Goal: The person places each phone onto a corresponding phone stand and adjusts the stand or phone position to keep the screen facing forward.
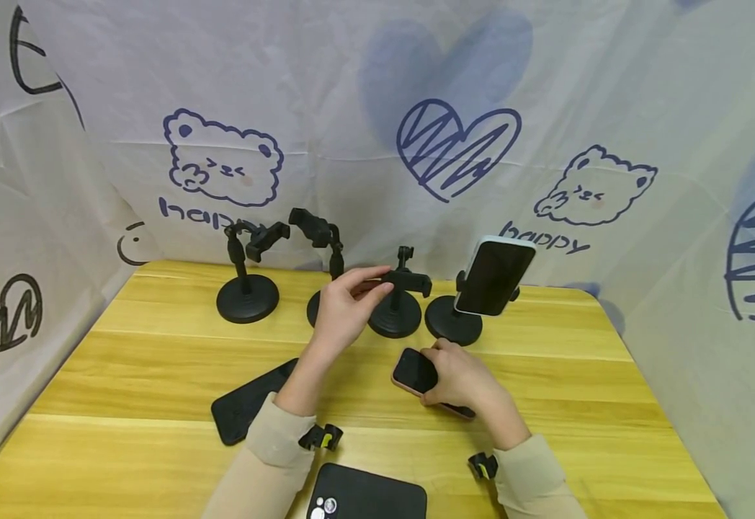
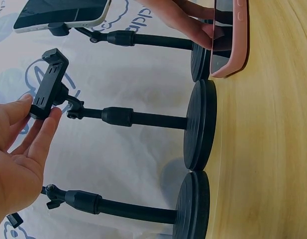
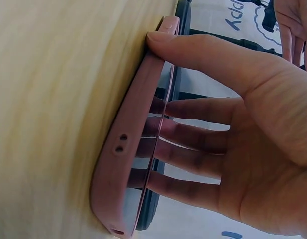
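Observation:
My left hand (image 1: 341, 310) pinches one end of the black clamp (image 2: 50, 84) on a phone stand (image 2: 160, 119), thumb on one side and fingers on the other. That clamp holds no phone. Below and to the right, my right hand (image 1: 462, 375) grips a phone in a pink case (image 1: 414, 371), its dark screen facing up. In the right wrist view the thumb presses the long side of the pink case (image 3: 136, 112), while the other fingers reach across the screen. The phone is right at the tabletop, in front of the stands.
Right of the gripped stand, another holds a pale-edged phone (image 1: 496, 277). Two more stands, one with its round base (image 1: 248, 298) at far left, have clamps without phones. A black phone (image 1: 241, 411) lies left; another (image 1: 371, 494) lies face down at the front edge. A printed cloth hangs behind.

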Demonstrator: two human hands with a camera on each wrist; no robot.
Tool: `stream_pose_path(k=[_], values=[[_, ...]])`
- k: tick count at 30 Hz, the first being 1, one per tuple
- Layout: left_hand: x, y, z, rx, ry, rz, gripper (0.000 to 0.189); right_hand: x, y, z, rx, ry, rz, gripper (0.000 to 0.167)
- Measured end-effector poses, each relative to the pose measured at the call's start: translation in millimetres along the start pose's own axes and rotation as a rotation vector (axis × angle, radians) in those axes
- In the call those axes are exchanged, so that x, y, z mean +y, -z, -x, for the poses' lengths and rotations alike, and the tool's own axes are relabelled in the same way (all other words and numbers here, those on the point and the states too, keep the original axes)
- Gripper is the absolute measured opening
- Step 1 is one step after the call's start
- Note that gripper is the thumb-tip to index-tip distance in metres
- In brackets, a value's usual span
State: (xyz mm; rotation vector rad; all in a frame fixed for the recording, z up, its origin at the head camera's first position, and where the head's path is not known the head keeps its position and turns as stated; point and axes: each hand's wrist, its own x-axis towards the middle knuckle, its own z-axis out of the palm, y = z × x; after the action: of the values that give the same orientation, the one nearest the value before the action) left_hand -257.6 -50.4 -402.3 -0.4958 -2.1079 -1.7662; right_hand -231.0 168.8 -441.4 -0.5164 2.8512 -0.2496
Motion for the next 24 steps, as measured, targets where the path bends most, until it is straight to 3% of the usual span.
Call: stream_pose_path(k=[9,18,24], values=[[0.2,0.4,0.5,-0.001,0.002,-0.007,0.030,0,3,-0.1,0.042,0.026,-0.007,0.082],[-0.4,0.2,0.1,-0.003,0.000,-0.008,0.031,-8,12,10.1,0.225,0.129,-0.011,0.083],[0.5,0.7,0.8,-0.002,-0.002,-0.013,0.031,-16,22,20.0,0.306,0.143,-0.034,0.084]])
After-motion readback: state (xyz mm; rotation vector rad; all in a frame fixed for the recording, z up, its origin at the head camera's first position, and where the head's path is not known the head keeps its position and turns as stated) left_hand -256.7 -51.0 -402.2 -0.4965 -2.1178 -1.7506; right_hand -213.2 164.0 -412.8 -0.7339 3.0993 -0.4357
